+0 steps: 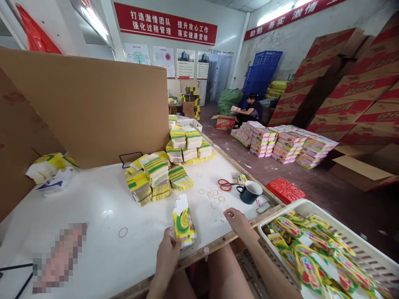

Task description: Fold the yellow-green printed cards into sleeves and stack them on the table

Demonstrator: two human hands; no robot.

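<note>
Camera, one; head-worn, looking forward and down across the table point(93, 195). Close range: left hand point(168, 252), right hand point(238, 223), lower frame. Farther: stacked cartons point(339, 106), right; back wall point(230, 39), red banner point(168, 23), upper frame.

- Just left of the left hand point(168, 250): open worktop point(137, 245).
- Beyond it, stacked packs point(156, 176) block the way.
- Right of its carton point(184, 224): a passable gap.
- Ahead of the right hand point(238, 223): scissors point(225, 189), mug point(249, 193).
</note>
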